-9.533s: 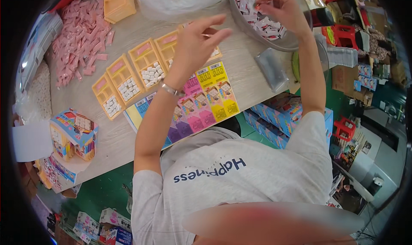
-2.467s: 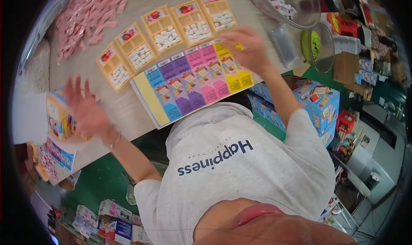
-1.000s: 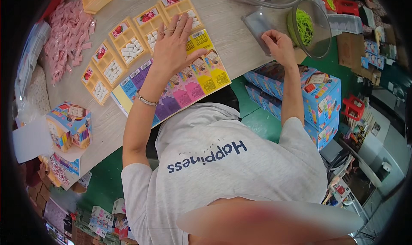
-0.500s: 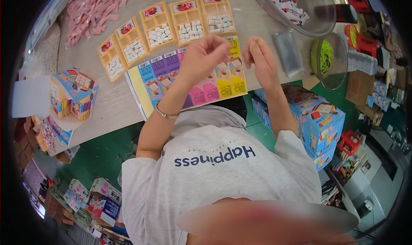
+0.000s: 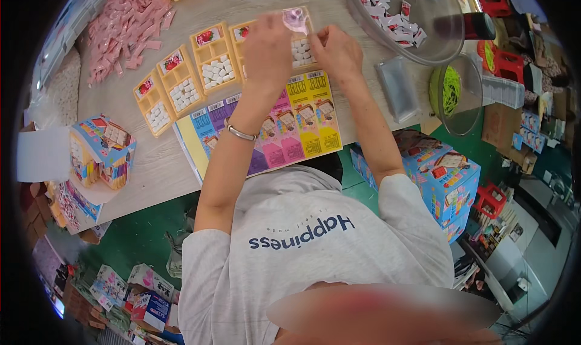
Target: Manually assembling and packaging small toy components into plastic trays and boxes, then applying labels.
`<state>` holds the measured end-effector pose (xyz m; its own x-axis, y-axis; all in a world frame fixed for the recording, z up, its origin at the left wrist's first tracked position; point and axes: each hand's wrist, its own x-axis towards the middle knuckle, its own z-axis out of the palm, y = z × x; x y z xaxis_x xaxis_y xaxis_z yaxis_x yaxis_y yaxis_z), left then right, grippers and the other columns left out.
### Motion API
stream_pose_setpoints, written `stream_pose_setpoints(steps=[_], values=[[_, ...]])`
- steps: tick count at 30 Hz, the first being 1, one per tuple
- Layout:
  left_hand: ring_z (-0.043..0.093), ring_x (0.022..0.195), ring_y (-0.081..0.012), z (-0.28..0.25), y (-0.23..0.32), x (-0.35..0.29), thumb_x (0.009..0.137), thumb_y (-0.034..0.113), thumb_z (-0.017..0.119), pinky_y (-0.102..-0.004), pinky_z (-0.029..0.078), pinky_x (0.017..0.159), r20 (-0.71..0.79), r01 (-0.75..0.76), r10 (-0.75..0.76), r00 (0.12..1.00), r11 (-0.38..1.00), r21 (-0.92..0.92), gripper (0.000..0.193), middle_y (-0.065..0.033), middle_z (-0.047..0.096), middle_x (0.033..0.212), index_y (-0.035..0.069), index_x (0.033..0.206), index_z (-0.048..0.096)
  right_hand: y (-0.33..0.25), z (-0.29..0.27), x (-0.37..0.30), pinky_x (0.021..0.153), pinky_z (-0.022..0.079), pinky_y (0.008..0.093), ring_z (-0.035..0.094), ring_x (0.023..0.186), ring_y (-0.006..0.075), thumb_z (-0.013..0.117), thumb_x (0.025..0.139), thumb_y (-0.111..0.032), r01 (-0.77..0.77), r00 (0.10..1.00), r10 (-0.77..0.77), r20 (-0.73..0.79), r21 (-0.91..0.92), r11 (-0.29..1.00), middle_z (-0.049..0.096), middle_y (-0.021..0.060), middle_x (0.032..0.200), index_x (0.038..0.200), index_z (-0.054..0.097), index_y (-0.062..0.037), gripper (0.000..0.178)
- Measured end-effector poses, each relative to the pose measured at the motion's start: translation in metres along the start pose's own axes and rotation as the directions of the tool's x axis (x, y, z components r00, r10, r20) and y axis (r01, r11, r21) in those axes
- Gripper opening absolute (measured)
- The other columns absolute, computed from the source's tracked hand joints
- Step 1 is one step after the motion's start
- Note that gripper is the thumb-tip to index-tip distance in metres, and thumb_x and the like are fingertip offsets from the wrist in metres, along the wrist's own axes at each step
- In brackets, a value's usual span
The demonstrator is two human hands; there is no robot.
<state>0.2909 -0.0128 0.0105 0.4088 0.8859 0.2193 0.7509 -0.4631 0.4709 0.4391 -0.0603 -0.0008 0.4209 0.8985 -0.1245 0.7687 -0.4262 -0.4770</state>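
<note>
A row of pale yellow divided trays (image 5: 177, 68) curves across the table. Their lower compartments hold small white marshmallow-like pieces (image 5: 218, 70), and red strawberry-printed packets (image 5: 207, 36) lie in upper ones. My left hand (image 5: 268, 53) is over the right part of the row, its fingers smeared by motion and partly hidden. On the rightmost tray (image 5: 310, 23), a shiny pinkish-purple translucent piece (image 5: 296, 19) lies at the upper end. My right hand (image 5: 340, 53) is at that tray's right edge, fingers curled together; what they grip is hidden. Coloured printed card sheets (image 5: 278, 130) lie nearer me.
Pink wrapped sticks (image 5: 130, 27) are heaped at the far left. A clear tub (image 5: 437, 53) of small packets, a flat clear stack (image 5: 396, 90) and a bowl of green strands (image 5: 449, 91) stand right. A printed box (image 5: 104, 139) sits left; blue cartons (image 5: 445, 179) are below the table edge.
Both hands have moved farther away, from above the card sheets to the rightmost trays. A pinkish-purple piece now shows on the end tray. The view has shifted slightly.
</note>
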Motion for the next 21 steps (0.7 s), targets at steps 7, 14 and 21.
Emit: stream_pose_setpoints(steps=[7,14,21], values=[[0.044,0.134,-0.0383,0.055,0.016,-0.009,0.098,0.037,0.055,-0.0441,0.035,0.113,-0.107,-0.312,0.330,0.938,0.937,0.157,0.058,-0.0246,0.053,0.137,0.000,0.142,0.046,0.030,-0.068,-0.071,0.063,0.050,0.0286,0.061,0.067,0.0152,0.071,0.088,-0.013,0.162,0.947,-0.065,-0.315,0.293,0.942,0.069,0.0052,0.080,0.103,0.068,-0.0027,0.018],[0.020,0.150,-0.0370,0.073,0.032,-0.012,0.095,0.053,0.053,-0.0584,0.015,0.119,0.111,-0.314,0.299,0.948,0.938,0.149,0.078,-0.0206,0.026,0.160,0.002,0.151,0.035,0.150,-0.108,-0.096,0.066,0.047,0.0251,0.058,0.074,0.0072,0.078,0.082,-0.011,-0.178,0.980,0.141,0.138,0.303,0.936,0.067,-0.0001,0.080,0.100,0.073,-0.0002,0.022],[0.021,0.149,-0.0397,0.058,0.022,-0.002,0.098,0.053,0.048,-0.0573,0.018,0.118,0.119,-0.383,0.382,0.916,0.923,-0.016,0.075,-0.0232,0.028,0.158,0.003,0.151,0.033,0.171,-0.113,-0.080,0.061,0.045,0.0220,0.056,0.067,0.0069,0.079,0.084,-0.017,-0.347,0.904,0.130,0.407,0.521,0.780,0.066,-0.0023,0.078,0.097,0.074,-0.0017,0.021]])
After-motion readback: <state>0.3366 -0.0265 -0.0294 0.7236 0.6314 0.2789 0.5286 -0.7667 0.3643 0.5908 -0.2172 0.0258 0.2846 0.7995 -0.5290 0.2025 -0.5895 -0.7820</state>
